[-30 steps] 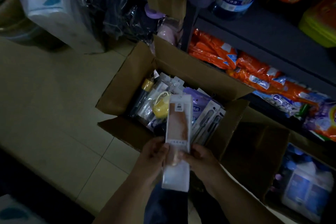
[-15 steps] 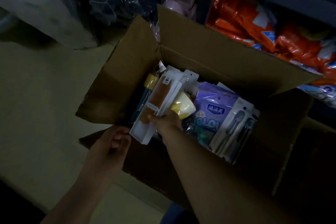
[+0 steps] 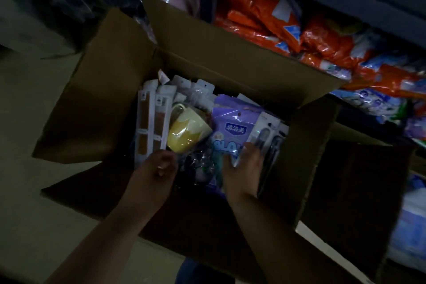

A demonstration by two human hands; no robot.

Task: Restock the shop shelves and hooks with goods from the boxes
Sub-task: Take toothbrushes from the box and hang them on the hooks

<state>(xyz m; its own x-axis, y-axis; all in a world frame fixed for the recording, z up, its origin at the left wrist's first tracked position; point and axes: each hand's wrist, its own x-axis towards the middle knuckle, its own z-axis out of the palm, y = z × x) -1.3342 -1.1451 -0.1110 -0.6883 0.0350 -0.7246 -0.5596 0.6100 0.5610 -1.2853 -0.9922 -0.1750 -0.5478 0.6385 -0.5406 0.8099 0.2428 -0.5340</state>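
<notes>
Down in the box [image 3: 202,53], both hands dig among the goods. Left hand [image 3: 159,163] curls loosely beside the white packs [image 3: 151,122], gripping nothing I can make out; right hand [image 3: 242,166] lies flat-fingered on the purple bag [image 3: 230,127]. Mug [image 3: 186,131] sits between them. Box looks nearly full, so restocking has barely begun.

A purple pouch [image 3: 230,122] in the cardboard box [image 3: 207,57] carries a blue label reading 清清美. Below it, large letters read "GLO", the rest hidden.
</notes>
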